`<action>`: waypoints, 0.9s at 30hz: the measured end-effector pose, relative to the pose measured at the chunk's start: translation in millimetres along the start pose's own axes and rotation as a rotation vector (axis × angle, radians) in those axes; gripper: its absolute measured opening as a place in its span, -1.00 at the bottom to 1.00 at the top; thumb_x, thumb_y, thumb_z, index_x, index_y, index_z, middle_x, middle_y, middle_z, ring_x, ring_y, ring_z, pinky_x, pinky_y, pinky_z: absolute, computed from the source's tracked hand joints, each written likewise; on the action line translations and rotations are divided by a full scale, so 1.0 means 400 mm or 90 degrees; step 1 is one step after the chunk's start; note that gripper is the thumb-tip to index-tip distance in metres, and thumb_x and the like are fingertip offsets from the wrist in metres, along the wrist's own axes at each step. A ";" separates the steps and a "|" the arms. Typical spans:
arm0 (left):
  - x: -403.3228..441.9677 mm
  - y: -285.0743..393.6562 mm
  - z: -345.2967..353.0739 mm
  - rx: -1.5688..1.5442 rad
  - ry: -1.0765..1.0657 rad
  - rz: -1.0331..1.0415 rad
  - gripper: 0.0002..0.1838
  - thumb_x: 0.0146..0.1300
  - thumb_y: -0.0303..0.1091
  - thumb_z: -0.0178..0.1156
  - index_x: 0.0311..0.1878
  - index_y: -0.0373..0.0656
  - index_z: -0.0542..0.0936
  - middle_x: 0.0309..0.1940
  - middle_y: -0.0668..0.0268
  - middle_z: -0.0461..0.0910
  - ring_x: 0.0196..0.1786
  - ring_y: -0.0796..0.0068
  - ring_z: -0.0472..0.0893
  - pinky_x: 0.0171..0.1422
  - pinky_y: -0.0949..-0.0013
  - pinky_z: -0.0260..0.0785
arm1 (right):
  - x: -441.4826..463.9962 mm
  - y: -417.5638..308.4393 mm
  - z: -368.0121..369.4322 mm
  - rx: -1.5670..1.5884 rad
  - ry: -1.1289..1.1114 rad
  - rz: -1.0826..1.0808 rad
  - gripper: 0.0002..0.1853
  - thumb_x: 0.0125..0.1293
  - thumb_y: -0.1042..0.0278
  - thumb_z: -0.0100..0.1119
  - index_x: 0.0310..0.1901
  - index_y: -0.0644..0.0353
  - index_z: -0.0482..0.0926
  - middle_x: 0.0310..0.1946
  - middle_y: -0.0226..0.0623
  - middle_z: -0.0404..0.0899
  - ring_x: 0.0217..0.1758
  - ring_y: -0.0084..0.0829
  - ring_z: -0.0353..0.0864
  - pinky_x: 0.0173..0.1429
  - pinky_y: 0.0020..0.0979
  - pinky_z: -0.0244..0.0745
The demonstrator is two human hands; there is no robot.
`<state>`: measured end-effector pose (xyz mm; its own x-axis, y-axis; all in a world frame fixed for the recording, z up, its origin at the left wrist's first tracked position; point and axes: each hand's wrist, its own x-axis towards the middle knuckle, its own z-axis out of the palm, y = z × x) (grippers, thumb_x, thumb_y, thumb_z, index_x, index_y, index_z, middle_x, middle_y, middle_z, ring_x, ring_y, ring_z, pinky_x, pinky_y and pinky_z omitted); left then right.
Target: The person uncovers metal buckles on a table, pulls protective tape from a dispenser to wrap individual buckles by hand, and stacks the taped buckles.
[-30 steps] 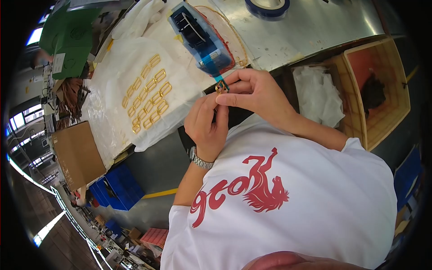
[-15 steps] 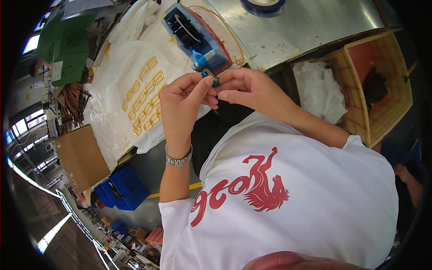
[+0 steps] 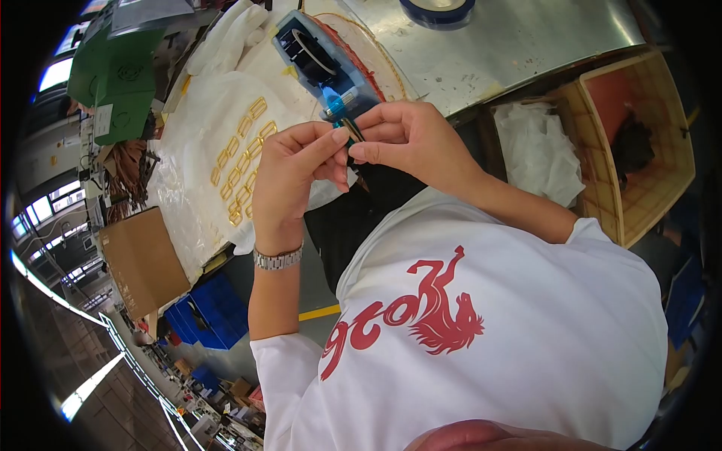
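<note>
Left hand [image 3: 289, 165] partly hides the gold frames [image 3: 244, 161].

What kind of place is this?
Probably a factory workshop for small metal parts: rows of gold frames laid out, a tape dispenser by the hands, and blue crates behind.

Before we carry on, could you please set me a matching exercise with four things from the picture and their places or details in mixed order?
Things:
1. left hand
2. gold frames
3. roll of tape
4. cardboard box

Places or details:
A. lying on the bare metal surface
B. brown, at the left edge of the work table
C. a wristwatch at its wrist
D. laid out in rows on the white sheet

Right pairs: 1-C, 2-D, 3-A, 4-B.
</note>
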<state>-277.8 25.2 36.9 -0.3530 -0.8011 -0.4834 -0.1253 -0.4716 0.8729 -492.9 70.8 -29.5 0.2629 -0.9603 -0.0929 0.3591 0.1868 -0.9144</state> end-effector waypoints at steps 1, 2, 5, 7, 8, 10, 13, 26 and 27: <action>0.000 0.002 -0.001 -0.012 -0.006 -0.013 -0.80 0.55 -0.36 0.40 -0.14 -0.34 0.77 -0.39 0.28 0.75 -0.48 0.49 0.73 -0.36 0.40 0.67 | -0.005 -0.005 0.001 -0.011 0.007 0.014 -0.67 0.44 0.36 0.55 0.08 0.42 0.73 -0.13 -0.21 0.91 -0.10 -0.58 0.84 0.05 -0.50 0.70; 0.000 0.004 -0.002 -0.024 -0.012 -0.025 -0.80 0.55 -0.35 0.40 -0.15 -0.33 0.76 -0.40 0.29 0.74 -0.49 0.49 0.73 -0.36 0.39 0.67 | -0.009 -0.009 0.003 -0.023 0.013 0.029 -0.67 0.43 0.35 0.56 0.07 0.41 0.74 -0.14 -0.22 0.91 -0.11 -0.60 0.83 0.02 -0.51 0.69; 0.004 0.015 -0.002 -0.027 -0.024 -0.066 -0.80 0.56 -0.35 0.40 -0.15 -0.32 0.76 -0.39 0.30 0.74 -0.50 0.50 0.72 -0.37 0.40 0.67 | -0.020 -0.017 0.008 -0.012 0.027 0.044 -0.68 0.42 0.35 0.57 0.05 0.39 0.74 -0.17 -0.24 0.90 -0.14 -0.62 0.81 -0.01 -0.52 0.66; 0.000 0.024 0.000 -0.006 -0.022 -0.062 -0.80 0.56 -0.35 0.41 -0.15 -0.32 0.75 -0.39 0.30 0.74 -0.50 0.50 0.72 -0.37 0.40 0.67 | -0.024 -0.012 0.014 0.012 0.029 0.039 -0.68 0.42 0.34 0.57 0.04 0.38 0.74 -0.18 -0.24 0.90 -0.14 -0.63 0.81 -0.01 -0.53 0.66; -0.002 0.028 0.002 0.015 -0.020 -0.055 -0.79 0.56 -0.34 0.41 -0.15 -0.32 0.75 -0.39 0.30 0.74 -0.50 0.50 0.72 -0.37 0.40 0.67 | -0.023 -0.011 0.015 0.035 0.030 0.033 -0.69 0.42 0.33 0.58 0.03 0.38 0.74 -0.18 -0.25 0.90 -0.15 -0.64 0.80 -0.02 -0.53 0.65; -0.009 0.035 0.008 0.017 -0.016 -0.041 -0.79 0.56 -0.34 0.41 -0.15 -0.33 0.75 -0.39 0.30 0.74 -0.50 0.50 0.72 -0.38 0.40 0.67 | -0.015 -0.010 0.011 0.016 0.024 0.012 -0.68 0.41 0.32 0.58 0.02 0.37 0.74 -0.18 -0.25 0.90 -0.15 -0.64 0.79 -0.02 -0.52 0.65; -0.028 0.032 0.021 0.017 0.002 -0.025 -0.78 0.56 -0.34 0.41 -0.15 -0.33 0.75 -0.39 0.29 0.74 -0.50 0.50 0.72 -0.37 0.40 0.67 | -0.022 -0.012 0.012 -0.021 0.024 -0.012 -0.66 0.39 0.29 0.60 0.00 0.36 0.73 -0.19 -0.25 0.90 -0.16 -0.65 0.79 -0.02 -0.51 0.64; -0.009 -0.003 0.019 -0.102 -0.036 -0.131 -0.79 0.58 -0.32 0.38 -0.09 -0.32 0.74 -0.40 0.30 0.71 -0.48 0.49 0.71 -0.37 0.37 0.67 | -0.064 -0.006 0.006 0.024 0.041 0.055 -0.66 0.42 0.26 0.60 0.02 0.34 0.75 -0.19 -0.24 0.90 -0.14 -0.61 0.80 0.04 -0.48 0.63; -0.005 -0.005 0.015 -0.100 -0.036 -0.132 -0.79 0.58 -0.32 0.38 -0.09 -0.32 0.74 -0.40 0.30 0.71 -0.48 0.49 0.71 -0.37 0.37 0.67 | -0.061 -0.003 0.001 0.025 0.042 0.055 -0.66 0.42 0.26 0.60 0.02 0.34 0.75 -0.19 -0.24 0.90 -0.14 -0.61 0.80 0.04 -0.48 0.63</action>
<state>-282.7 29.8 36.6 -0.3872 -0.6608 -0.6430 -0.0563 -0.6791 0.7319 -499.5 94.1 -26.1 0.2353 -0.9517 -0.1972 0.3733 0.2758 -0.8858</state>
